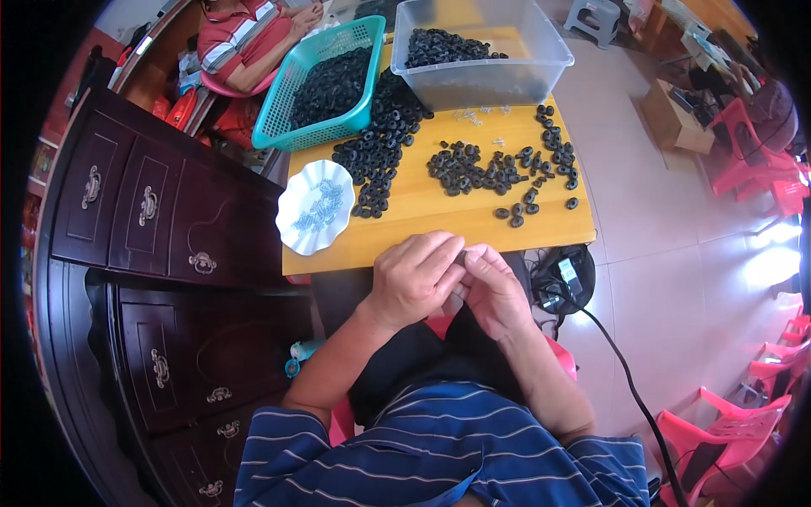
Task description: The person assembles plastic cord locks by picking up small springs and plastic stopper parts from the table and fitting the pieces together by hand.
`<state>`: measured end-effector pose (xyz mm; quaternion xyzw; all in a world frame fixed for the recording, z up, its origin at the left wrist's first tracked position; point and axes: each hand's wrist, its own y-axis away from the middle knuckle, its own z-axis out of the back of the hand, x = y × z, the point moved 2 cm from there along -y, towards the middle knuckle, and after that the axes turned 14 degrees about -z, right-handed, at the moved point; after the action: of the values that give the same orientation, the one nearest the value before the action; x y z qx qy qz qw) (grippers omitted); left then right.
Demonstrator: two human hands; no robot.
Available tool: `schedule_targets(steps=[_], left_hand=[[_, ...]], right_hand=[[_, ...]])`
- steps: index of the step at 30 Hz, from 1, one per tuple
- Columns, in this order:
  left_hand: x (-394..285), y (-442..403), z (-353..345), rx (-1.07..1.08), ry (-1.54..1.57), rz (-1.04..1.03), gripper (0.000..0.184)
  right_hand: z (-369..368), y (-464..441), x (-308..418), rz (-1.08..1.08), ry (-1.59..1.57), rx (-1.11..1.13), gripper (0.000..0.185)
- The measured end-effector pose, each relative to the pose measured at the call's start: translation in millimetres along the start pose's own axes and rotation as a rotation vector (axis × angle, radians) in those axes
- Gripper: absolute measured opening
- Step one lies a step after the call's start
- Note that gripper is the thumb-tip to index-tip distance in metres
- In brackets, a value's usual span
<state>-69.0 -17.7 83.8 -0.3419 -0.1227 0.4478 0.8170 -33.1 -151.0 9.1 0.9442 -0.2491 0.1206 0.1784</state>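
Observation:
My left hand (pixel 417 277) and my right hand (pixel 497 291) meet at the near edge of the wooden table, with fingers closed and fingertips together. Pinched between them is a small black part (pixel 461 257), mostly covered by the fingers. Just beyond my hands, several loose round black parts (pixel 517 221) lie on the tabletop. A cluster of small black pieces (pixel 465 169) sits farther back. Left of my hands, a white scalloped dish (pixel 291 190) holds small clear or bluish pieces (pixel 321 207).
On the yellow table (pixel 414 228), a green basket (pixel 274 135) and a clear plastic bin (pixel 481 89) hold black parts. A pile of black rings (pixel 376 160) spreads beside the basket. Dark drawers (pixel 186 220) stand at left. Another person (pixel 245 42) sits beyond. A black cable (pixel 625 363) runs at right.

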Motion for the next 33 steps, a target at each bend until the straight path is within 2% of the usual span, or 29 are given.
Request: schedule_targets(steps=[7, 14, 19, 23, 26, 28, 29, 31, 33], left_hand=[[3.5, 3.3, -2.0, -0.019, 0.025, -0.065, 0.034], [3.9, 0.5, 4.9, 0.0, 0.081, -0.025, 0.039], [4.3, 6.3, 7.3, 0.029, 0.09, -0.048, 0.03], [7.4, 12.4, 8.6, -0.025, 0.106, -0.044, 0.029], [13.3, 17.8, 8.8, 0.011, 0.101, -0.021, 0.04], [17.9, 16.6, 13.8, 0.002, 0.221, 0.129, 0.054], [22.1, 19.2, 14.2, 0.002, 0.216, 0.126, 0.054], [40.4, 32.7, 5.8, 0.039, 0.361, 0.298, 0.065], [56.0, 43.7, -4.1, 0.028, 0.36, 0.297, 0.058]], right_hand=[[-4.5, 3.0, 4.4, -0.022, 0.036, 0.021, 0.012], [-8.7, 3.3, 3.6, -0.045, 0.068, 0.005, 0.011], [-8.1, 2.5, 0.4, -0.021, 0.146, -0.077, 0.011], [-7.7, 0.1, -4.1, 0.02, 0.205, -0.058, 0.011], [-8.4, -1.8, -5.8, 0.024, 0.267, -0.099, 0.014], [-15.9, -2.5, -1.8, 0.057, 0.342, -0.132, 0.015], [-18.3, -2.4, 0.5, 0.093, 0.409, -0.172, 0.016], [-14.4, -6.1, 7.2, 0.153, 0.449, -0.164, 0.017], [-30.0, -9.7, 18.1, 0.255, 0.637, -0.217, 0.019]])
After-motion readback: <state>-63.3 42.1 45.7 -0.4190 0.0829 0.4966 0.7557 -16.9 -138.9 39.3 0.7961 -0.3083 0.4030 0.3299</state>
